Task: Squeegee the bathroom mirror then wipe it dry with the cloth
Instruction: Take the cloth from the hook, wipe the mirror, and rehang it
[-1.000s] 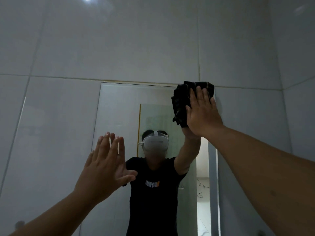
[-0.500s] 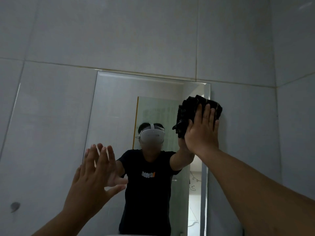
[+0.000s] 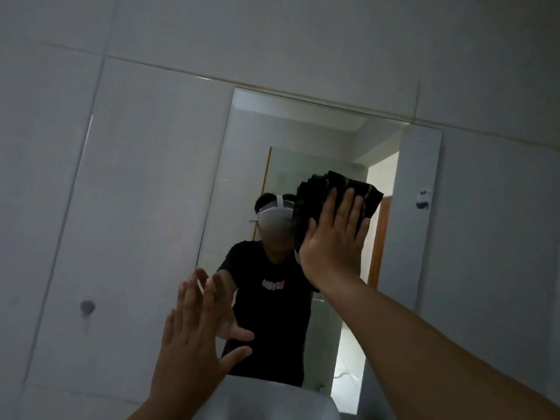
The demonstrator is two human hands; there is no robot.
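A frameless bathroom mirror (image 3: 248, 165) hangs on the pale tiled wall. My right hand (image 3: 335, 241) presses a folded black cloth (image 3: 315, 195) flat against the glass at mid-height, right of centre. The cloth sticks out above and left of my fingers. My left hand (image 3: 194, 344) is open with fingers spread, flat against or very near the mirror's lower left edge; I cannot tell if it touches. No squeegee is in view.
Grey-white wall tiles (image 3: 136, 207) surround the mirror. A small dark hook or mark (image 3: 87, 307) sits on the wall at the left. The rim of a washbasin (image 3: 266, 401) shows at the bottom. A small sticker (image 3: 422, 200) is near the mirror's right edge.
My right hand has drawn the cloth down from the mirror's top right corner and a little left, to mid-height. My left hand sank lower. The view tilted downward.
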